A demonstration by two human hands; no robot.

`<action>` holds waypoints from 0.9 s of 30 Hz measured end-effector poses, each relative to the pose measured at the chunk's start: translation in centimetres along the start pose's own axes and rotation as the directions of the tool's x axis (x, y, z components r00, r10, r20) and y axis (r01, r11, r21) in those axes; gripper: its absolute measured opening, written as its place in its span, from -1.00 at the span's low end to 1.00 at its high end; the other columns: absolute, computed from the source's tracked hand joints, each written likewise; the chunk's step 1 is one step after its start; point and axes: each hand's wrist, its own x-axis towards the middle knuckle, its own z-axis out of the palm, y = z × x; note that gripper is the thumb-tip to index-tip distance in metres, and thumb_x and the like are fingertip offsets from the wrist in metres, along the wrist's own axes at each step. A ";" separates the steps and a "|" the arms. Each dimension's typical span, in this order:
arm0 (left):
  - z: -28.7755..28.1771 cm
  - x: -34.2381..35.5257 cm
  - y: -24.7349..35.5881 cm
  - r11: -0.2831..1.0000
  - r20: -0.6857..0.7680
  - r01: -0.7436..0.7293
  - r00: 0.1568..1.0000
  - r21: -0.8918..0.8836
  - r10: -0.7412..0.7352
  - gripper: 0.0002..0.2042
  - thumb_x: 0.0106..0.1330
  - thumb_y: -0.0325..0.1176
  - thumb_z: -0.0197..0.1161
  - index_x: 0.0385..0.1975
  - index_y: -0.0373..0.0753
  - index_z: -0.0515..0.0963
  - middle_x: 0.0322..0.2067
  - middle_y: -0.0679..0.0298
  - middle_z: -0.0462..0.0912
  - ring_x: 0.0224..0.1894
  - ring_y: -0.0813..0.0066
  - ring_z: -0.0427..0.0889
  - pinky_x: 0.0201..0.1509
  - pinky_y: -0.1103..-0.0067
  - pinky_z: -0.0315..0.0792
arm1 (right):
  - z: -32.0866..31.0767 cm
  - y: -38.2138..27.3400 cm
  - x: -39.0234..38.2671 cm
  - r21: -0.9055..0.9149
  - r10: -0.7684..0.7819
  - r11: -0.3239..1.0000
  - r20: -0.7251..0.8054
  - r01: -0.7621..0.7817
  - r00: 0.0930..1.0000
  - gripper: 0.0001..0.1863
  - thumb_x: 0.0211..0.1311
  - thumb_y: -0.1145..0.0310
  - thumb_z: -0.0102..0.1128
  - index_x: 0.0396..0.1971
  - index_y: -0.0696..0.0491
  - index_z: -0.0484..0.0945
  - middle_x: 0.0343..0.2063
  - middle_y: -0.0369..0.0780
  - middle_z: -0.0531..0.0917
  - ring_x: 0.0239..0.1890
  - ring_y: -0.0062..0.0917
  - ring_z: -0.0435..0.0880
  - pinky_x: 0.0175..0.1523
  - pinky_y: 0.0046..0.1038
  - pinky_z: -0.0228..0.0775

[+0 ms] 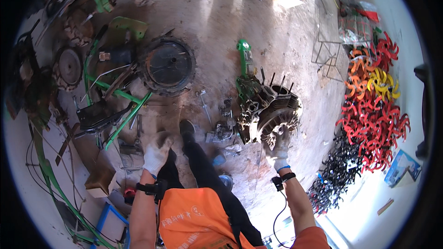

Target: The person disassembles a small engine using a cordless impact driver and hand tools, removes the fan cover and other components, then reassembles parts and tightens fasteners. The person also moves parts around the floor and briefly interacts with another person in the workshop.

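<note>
On the dusty grey floor (214, 41), a dark metal engine block (278, 105) lies just far of the nearer, white-gloved right hand (278, 150), bent fingers at its near rim. The white-gloved left hand (157, 152) curls well left; I can't tell either grip.

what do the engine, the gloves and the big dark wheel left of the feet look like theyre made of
The engine looks like metal, probably cast: dull, grimy grey with hard edges and small bright glints. The gloves are likely fabric, matte white, soiled grey toward the fingers; any coating is unclear. The wheel seems dark metal, faintly shiny in the middle, with a duller, rubber-like outer edge.
</note>
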 end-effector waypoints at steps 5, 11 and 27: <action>0.8 3.4 3.5 0.997 0.179 -0.074 0.981 -0.003 0.073 -0.67 0.59 -0.28 0.31 0.16 -0.39 0.68 -0.02 0.07 0.82 0.02 0.30 0.80 0.17 0.44 0.64 | 1.7 -1.9 3.9 0.396 0.641 0.681 0.085 -0.616 0.763 0.27 0.24 -0.22 0.54 0.68 0.18 -0.01 0.58 0.18 0.22 0.63 0.03 0.23 0.61 -0.13 0.26; 5.1 7.2 2.7 0.996 0.371 0.027 0.929 -0.090 0.008 -0.57 0.48 -0.14 0.42 0.16 -0.34 0.71 0.02 -0.02 0.82 0.09 0.19 0.79 0.24 0.38 0.59 | 3.8 -1.3 4.7 -0.041 0.723 0.682 0.189 -0.730 0.665 0.32 0.37 -0.15 0.44 0.71 0.20 -0.32 0.61 0.15 0.25 0.62 -0.01 0.30 0.67 -0.28 0.17; 18.6 10.0 23.9 0.632 0.589 -0.710 0.666 0.311 0.458 -0.22 0.48 0.00 0.48 0.58 -0.21 0.35 0.36 -0.10 0.62 0.33 0.16 0.64 0.38 0.33 0.52 | 6.3 -11.3 8.3 0.272 0.875 0.483 -0.177 -0.832 0.450 0.18 0.29 0.02 0.43 0.73 0.11 -0.08 0.73 -0.03 0.00 0.74 0.14 -0.15 0.76 0.23 -0.42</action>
